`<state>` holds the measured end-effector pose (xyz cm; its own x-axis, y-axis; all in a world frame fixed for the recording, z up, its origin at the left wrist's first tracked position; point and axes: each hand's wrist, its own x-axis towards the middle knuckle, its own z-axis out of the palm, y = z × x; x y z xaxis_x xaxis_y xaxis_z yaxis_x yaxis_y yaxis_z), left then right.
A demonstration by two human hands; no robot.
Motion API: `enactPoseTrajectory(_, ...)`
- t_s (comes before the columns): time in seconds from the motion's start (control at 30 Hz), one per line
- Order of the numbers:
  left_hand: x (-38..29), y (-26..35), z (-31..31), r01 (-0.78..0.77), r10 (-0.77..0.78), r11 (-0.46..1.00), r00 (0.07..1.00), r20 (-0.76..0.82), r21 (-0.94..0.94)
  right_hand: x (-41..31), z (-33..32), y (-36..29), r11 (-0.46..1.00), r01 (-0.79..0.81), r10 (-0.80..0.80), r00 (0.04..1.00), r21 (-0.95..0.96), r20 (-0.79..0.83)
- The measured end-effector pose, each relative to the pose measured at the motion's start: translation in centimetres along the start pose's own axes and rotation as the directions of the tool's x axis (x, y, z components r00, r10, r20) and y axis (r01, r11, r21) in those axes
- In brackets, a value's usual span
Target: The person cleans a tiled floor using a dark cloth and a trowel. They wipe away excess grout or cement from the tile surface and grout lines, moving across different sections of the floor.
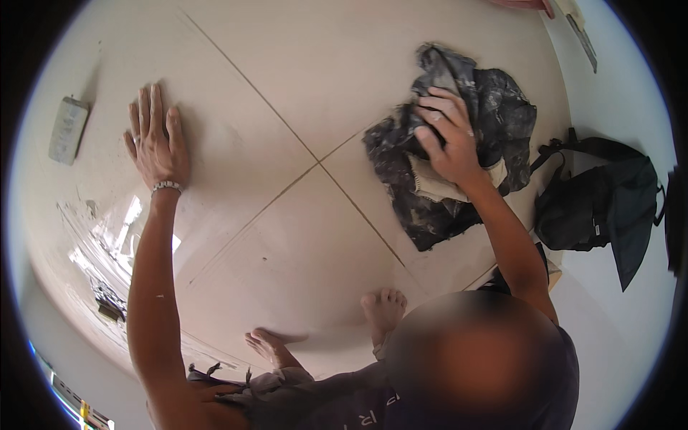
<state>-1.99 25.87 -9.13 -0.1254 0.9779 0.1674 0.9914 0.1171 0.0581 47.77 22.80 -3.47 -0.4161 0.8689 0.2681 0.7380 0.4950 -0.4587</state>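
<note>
My left hand (158,142) lies palm down on the pale tiled floor (279,215), fingers slightly apart and nothing in it. A bracelet circles that wrist. Over on the right, my right hand (449,134) grips a crumpled dark cloth (505,115) spread on the tiles, its fingers bent over the upper folds. Whitish smears mark the cloth and some of my fingers. A cream-coloured piece of fabric (427,177) shows under my right palm, partly hidden by the hand. Dark joint lines cross between my two hands.
A grey rectangular block (69,130) lies left of my left hand. Against the right wall rests a black backpack (596,199). A thin metal-bladed tool (583,43) is at the upper right, near a reddish object (524,4). A small dark object (110,309) sits at lower left.
</note>
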Motion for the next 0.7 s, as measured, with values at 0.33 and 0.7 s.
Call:
enactPoseTrajectory(0.33,-0.2,0.4,0.5,-0.009,0.009,1.0,0.998,-0.058,0.0,2.3,3.7,-2.6,0.99,-0.136,0.123,0.966,-0.041,-0.228)
enactPoseTrajectory(0.7,-0.2,0.4,0.2,0.005,-0.005,0.999,1.0,-0.013,0.035,6.6,1.7,5.7,0.921,-0.196,0.097,0.953,-0.338,-0.287)
